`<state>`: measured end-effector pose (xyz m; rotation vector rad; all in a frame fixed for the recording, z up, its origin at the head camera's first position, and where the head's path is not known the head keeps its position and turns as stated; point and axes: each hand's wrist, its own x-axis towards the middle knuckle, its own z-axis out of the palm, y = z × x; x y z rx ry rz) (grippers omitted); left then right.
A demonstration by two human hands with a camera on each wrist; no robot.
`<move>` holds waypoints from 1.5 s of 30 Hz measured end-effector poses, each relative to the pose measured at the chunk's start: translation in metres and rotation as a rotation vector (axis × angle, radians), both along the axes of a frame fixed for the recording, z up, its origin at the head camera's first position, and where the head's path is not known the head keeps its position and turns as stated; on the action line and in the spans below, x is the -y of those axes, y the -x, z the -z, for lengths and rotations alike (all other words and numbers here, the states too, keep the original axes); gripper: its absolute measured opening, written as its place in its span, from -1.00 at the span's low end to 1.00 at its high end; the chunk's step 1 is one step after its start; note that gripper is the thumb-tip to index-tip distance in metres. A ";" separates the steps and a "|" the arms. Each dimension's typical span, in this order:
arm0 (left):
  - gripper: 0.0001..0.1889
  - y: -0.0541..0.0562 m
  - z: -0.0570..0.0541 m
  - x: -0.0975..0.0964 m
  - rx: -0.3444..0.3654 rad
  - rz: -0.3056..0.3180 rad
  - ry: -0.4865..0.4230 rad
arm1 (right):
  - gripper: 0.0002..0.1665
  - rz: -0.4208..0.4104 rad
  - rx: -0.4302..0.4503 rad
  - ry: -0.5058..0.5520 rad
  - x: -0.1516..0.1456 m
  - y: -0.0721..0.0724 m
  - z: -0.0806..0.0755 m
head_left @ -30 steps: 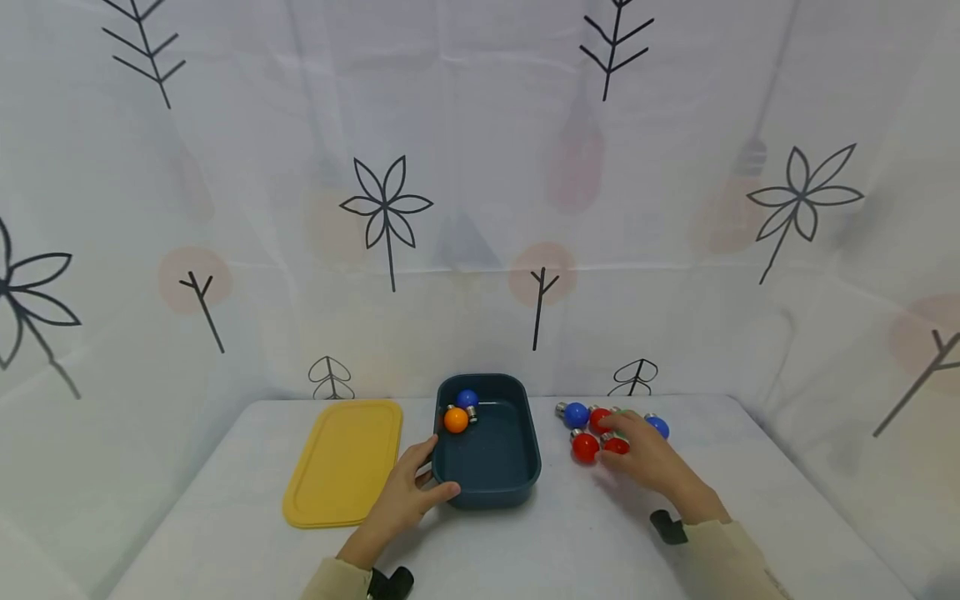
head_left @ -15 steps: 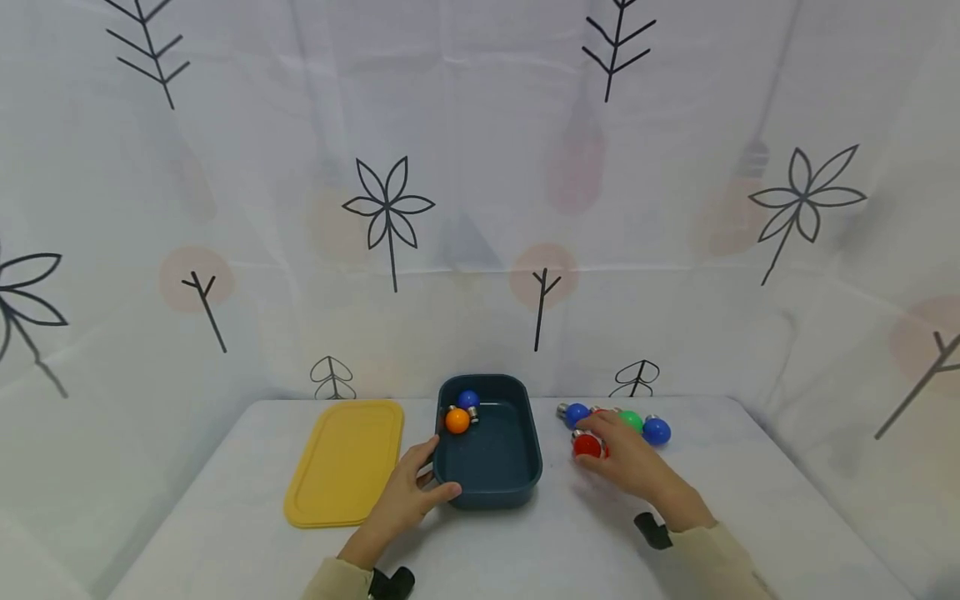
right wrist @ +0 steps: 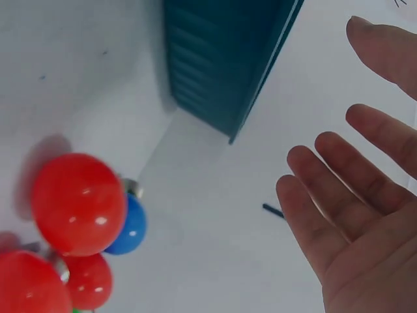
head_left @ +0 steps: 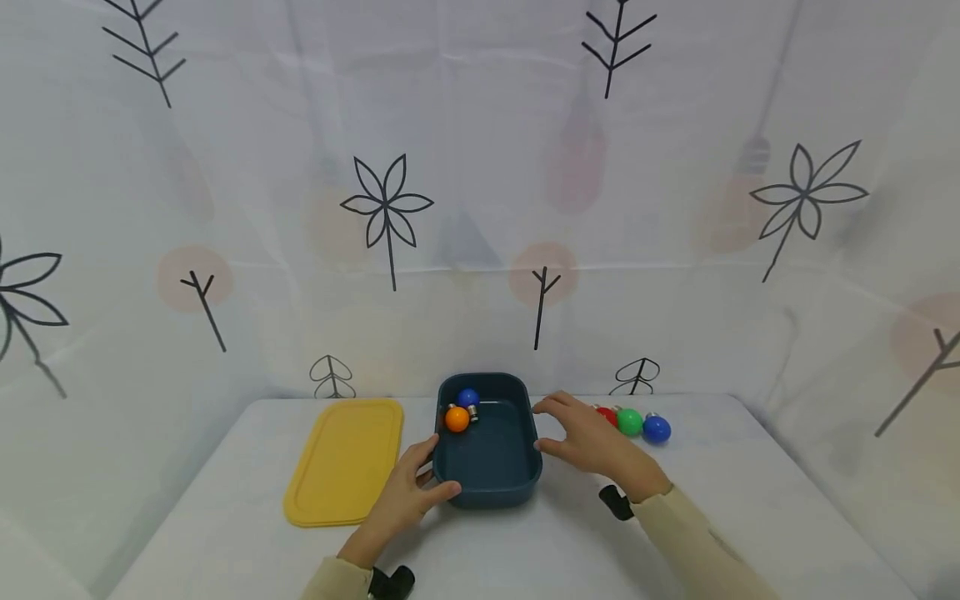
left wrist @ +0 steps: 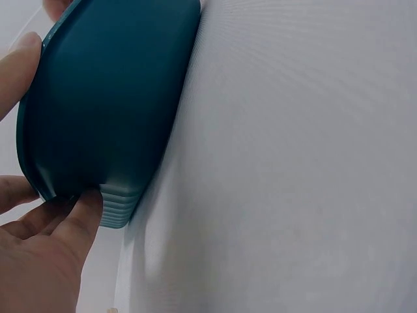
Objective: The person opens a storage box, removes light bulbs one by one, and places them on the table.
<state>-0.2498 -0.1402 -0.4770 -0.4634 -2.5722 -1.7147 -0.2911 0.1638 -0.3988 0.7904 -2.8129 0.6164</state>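
My left hand [head_left: 405, 492] grips the near left side of a dark teal plastic box [head_left: 491, 467], thumb at the front corner and fingers along the side wall. Inside the box, an orange bulb [head_left: 457, 419] and a blue bulb [head_left: 468, 397] lie together at the far left. Spread fingers and nothing in the palm: that is my right hand [head_left: 592, 442], its fingertips right at the box's right rim. To the right, partly hidden behind it, lie a red bulb [head_left: 606, 415], a green bulb [head_left: 629, 422] and another blue bulb [head_left: 657, 430]. The right wrist view shows several bulbs, including a large-looking red one [right wrist: 79, 204].
A yellow lid-like tray [head_left: 345, 462] lies flat to the left of the box. White cloth covers the table [head_left: 525, 558], and a white patterned curtain [head_left: 465, 317] hangs right behind its far edge.
My right hand has moved left from the cluster of bulbs to the right rim of the box. The left hand, the box and the two bulbs in it stay where they were.
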 end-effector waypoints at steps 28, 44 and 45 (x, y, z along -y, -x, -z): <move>-0.11 0.003 0.002 0.001 -0.002 0.009 0.002 | -0.41 -0.208 0.100 0.018 0.085 0.036 -0.022; -0.10 0.003 0.001 0.002 -0.013 0.014 0.010 | -0.44 -0.229 0.184 0.038 0.112 0.071 -0.005; -0.10 0.003 0.001 0.002 -0.013 0.016 0.010 | -0.44 -0.231 0.188 0.037 0.113 0.072 -0.003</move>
